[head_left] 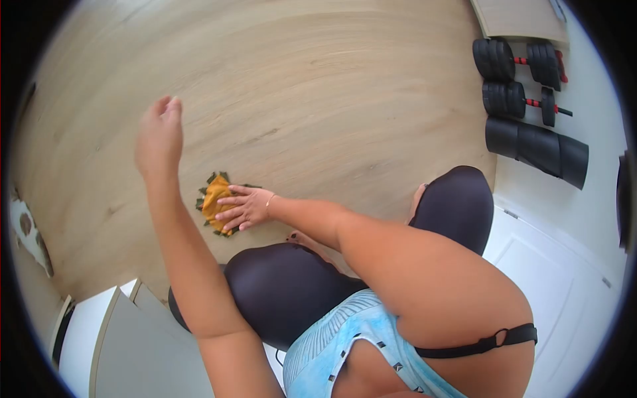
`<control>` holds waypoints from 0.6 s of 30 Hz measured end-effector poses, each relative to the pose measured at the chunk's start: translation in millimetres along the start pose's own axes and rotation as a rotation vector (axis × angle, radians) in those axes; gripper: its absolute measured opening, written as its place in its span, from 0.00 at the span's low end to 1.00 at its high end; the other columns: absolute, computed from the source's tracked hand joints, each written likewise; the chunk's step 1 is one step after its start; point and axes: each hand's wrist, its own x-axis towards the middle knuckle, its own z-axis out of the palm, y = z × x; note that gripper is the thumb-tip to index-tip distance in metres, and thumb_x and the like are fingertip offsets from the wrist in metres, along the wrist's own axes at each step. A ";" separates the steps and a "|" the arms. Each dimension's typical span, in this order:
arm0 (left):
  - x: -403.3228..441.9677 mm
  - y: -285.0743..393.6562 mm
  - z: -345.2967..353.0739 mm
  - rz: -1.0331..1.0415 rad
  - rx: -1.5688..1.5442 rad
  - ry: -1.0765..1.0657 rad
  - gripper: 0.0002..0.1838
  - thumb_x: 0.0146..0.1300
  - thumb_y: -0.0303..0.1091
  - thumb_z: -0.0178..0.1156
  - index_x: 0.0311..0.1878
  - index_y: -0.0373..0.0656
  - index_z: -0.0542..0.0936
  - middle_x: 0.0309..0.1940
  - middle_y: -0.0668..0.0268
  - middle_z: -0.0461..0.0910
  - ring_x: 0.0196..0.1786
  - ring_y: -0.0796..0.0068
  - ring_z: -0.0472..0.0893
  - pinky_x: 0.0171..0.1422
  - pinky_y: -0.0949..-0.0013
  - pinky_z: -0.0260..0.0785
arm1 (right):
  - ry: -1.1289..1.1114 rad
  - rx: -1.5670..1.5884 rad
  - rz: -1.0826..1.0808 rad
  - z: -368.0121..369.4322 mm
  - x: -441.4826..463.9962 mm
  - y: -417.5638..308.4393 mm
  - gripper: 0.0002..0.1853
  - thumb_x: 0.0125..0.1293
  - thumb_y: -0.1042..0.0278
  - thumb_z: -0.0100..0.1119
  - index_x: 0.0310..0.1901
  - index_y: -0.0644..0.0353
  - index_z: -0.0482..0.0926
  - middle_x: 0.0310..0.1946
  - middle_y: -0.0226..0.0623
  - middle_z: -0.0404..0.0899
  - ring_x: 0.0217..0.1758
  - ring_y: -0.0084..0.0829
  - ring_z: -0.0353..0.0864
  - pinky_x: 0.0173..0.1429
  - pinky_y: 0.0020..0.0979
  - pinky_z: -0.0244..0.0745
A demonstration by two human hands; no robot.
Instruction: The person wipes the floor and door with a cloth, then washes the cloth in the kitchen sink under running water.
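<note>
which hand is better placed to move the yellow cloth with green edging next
Probably the right hand: it lies over the yellow cloth, fingers spread across it. The left hand is apart from the cloth, so it would have to reach back first.

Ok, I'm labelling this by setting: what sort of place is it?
Probably a room in a home, perhaps used for exercise: dumbbells and what looks like a rolled black mat lie at the edge of a wood-look floor.
</note>
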 end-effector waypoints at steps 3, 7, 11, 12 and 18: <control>-5.2 36.9 11.5 0.003 -0.011 0.022 0.23 0.65 0.51 0.51 0.55 0.45 0.78 0.49 0.60 0.81 0.53 0.63 0.79 0.57 0.63 0.68 | 0.076 -0.015 0.018 6.5 -6.4 12.0 0.25 0.68 0.37 0.32 0.66 0.19 0.60 0.73 0.06 0.47 0.79 0.26 0.33 0.77 0.47 0.16; -11.0 75.7 34.0 0.090 0.044 -0.057 0.23 0.65 0.49 0.53 0.54 0.42 0.78 0.49 0.61 0.81 0.52 0.64 0.79 0.56 0.64 0.68 | 0.148 0.066 0.185 -22.3 -39.2 70.4 0.26 0.68 0.36 0.33 0.66 0.21 0.61 0.73 0.07 0.48 0.78 0.26 0.34 0.77 0.46 0.18; -32.4 118.9 51.5 0.137 0.159 -0.116 0.22 0.65 0.48 0.53 0.53 0.43 0.79 0.49 0.60 0.81 0.53 0.63 0.79 0.56 0.64 0.69 | -0.016 -0.026 0.270 -87.4 -146.8 166.6 0.29 0.68 0.33 0.29 0.70 0.22 0.54 0.74 0.09 0.43 0.79 0.28 0.32 0.77 0.45 0.22; -36.7 126.9 59.7 0.159 0.221 -0.137 0.21 0.65 0.49 0.54 0.52 0.43 0.79 0.49 0.59 0.81 0.53 0.62 0.79 0.55 0.64 0.69 | -0.090 -0.016 0.272 -103.9 -181.6 190.2 0.29 0.68 0.33 0.28 0.70 0.22 0.52 0.75 0.09 0.41 0.79 0.28 0.32 0.77 0.45 0.22; -67.0 177.1 134.0 0.289 0.440 -0.330 0.19 0.64 0.45 0.55 0.53 0.45 0.78 0.51 0.58 0.79 0.52 0.57 0.78 0.55 0.60 0.69 | -0.134 -0.023 1.038 -160.9 -451.4 275.8 0.31 0.68 0.30 0.22 0.72 0.22 0.44 0.76 0.12 0.33 0.79 0.33 0.29 0.77 0.52 0.28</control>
